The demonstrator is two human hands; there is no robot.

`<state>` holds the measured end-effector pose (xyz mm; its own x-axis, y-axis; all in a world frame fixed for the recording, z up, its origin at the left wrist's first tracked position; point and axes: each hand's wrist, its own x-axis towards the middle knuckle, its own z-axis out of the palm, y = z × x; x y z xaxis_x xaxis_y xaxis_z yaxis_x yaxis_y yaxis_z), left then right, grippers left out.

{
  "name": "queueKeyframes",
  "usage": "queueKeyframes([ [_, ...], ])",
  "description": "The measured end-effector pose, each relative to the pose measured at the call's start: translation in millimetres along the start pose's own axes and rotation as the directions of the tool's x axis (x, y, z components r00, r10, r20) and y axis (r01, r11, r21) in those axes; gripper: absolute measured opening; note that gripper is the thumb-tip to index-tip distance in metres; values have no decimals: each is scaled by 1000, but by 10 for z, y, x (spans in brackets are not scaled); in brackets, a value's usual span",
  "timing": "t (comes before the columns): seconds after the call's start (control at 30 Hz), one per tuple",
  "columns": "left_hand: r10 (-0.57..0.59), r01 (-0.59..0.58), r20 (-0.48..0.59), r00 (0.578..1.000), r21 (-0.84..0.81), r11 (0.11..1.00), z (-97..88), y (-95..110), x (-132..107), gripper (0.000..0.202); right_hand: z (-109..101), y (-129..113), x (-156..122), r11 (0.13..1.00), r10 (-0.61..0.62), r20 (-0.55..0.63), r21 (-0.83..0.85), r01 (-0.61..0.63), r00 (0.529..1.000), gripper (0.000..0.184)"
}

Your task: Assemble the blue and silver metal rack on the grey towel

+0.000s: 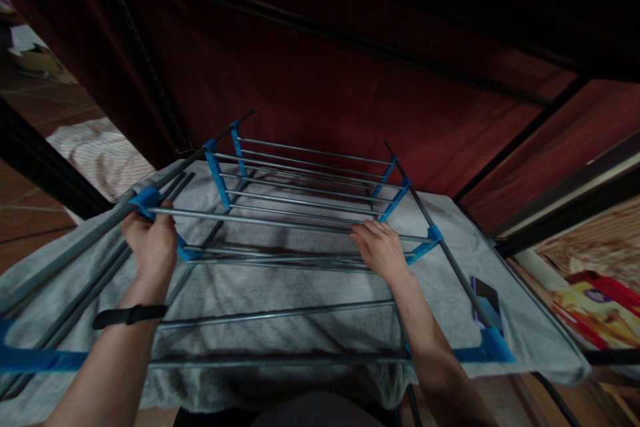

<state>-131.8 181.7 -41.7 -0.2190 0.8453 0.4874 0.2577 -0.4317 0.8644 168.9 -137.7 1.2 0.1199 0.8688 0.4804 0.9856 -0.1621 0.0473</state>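
A folding clothes-drying rack point(300, 203) of grey metal rods and blue plastic joints lies over a grey towel-covered surface point(310, 287). My left hand point(150, 243) is closed around a rod beside a blue joint point(146, 200) at the rack's left side. My right hand point(381, 248) grips another rod near the right blue joint point(427, 243), fingers curled over it. A black band point(129, 315) is on my left wrist.
A dark phone point(486, 300) lies on the grey cover at the right, next to a rack leg. Dark red curtain and black frame bars stand behind. A striped cloth point(100, 150) lies on the tiled floor at left; colourful boxes point(600, 307) sit at right.
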Motion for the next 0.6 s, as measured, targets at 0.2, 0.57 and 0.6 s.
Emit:
queueKeyframes([
  [0.2, -6, 6, 13, 1000, 16, 1000, -19, 83, -20, 23, 10, 14, -3, 1000, -3, 1, 9, 2, 1000, 25],
  [0.57, -49, 48, 9, 999, 65, 997, 9, -140, 37, 24, 44, 59, 1, 1000, -9, -16, -9, 9, 1000, 24],
  [0.6, -57, 56, 14, 998, 68, 996, 4, -134, 31, 25, 45, 58, -6, 1000, -16, -23, -9, 16, 1000, 25],
])
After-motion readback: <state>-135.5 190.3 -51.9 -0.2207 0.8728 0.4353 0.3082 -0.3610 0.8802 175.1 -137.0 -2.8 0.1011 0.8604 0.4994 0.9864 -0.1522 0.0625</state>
